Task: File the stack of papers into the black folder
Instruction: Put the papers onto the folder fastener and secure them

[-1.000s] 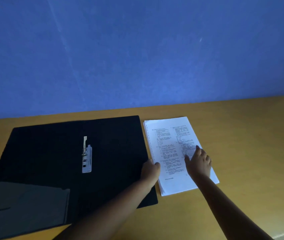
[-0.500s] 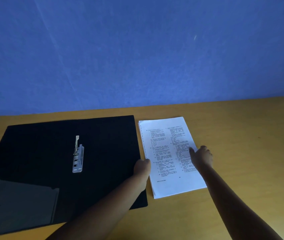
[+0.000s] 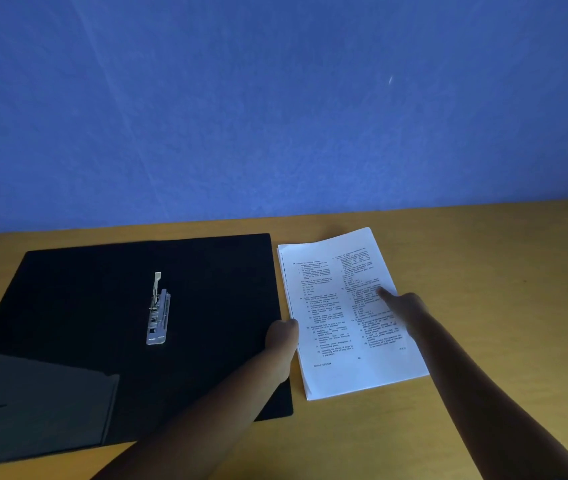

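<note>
The black folder [image 3: 67,306] lies open and flat on the table, with a metal fastener clip [image 3: 158,313] standing up near its middle. Just right of it sits the white stack of printed papers [image 3: 324,299]. My left hand [image 3: 280,336] is curled around the stack's left edge, where it meets the folder. My right hand [image 3: 403,310] grips the right edge, thumb on top of the page. The stack's far right corner is raised a little off the table.
The wooden table [image 3: 500,271] runs on to the right of the papers and ends against a blue wall [image 3: 275,98]. A glossy inner pocket [image 3: 33,403] covers the folder's near left corner.
My right hand slid from the top of the page to the stack's right edge. The far right corner of the stack has risen. My left hand stayed at the left edge.
</note>
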Action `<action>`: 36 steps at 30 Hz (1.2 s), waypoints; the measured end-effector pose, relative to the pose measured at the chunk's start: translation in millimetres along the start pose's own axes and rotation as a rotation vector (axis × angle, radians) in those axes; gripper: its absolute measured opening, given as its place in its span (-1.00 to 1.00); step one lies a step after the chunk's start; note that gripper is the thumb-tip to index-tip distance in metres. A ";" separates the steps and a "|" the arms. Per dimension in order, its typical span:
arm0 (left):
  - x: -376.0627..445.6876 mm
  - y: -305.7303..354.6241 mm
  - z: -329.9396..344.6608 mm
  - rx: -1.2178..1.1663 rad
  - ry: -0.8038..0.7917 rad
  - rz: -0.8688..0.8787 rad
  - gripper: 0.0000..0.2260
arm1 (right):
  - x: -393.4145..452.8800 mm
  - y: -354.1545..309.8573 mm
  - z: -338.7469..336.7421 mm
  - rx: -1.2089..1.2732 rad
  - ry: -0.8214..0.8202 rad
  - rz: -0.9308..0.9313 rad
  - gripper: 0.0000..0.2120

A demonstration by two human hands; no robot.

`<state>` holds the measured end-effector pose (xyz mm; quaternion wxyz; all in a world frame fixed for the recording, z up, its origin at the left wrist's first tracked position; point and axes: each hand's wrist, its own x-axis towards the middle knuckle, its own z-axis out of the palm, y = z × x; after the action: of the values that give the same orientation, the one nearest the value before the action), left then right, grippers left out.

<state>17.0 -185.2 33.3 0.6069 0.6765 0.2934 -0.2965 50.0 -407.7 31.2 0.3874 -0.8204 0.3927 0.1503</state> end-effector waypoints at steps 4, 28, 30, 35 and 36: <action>-2.5 -0.3 0.7 0.015 0.004 0.020 -0.73 | -1.0 -0.4 -11.3 0.208 -0.143 0.018 -0.51; -14.2 39.0 -74.7 -0.150 -0.150 0.450 -0.74 | -60.9 -26.6 9.7 0.639 -0.539 -0.485 -0.63; -18.3 39.4 -86.7 -0.140 -0.066 0.565 -0.75 | -73.0 -33.6 22.9 0.648 -0.503 -0.573 -0.65; -25.9 30.7 -122.8 -0.145 0.024 0.698 -0.76 | -98.5 -45.4 57.4 0.658 -0.351 -0.812 -0.68; -26.1 26.1 -128.2 -0.127 0.048 0.716 -0.76 | -104.0 -46.4 64.1 0.641 -0.322 -0.839 -0.70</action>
<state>25.5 -61.0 81.1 0.7061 0.7040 0.0701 -0.0305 21.8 -286.3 70.5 0.6995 -0.7143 -0.0063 -0.0204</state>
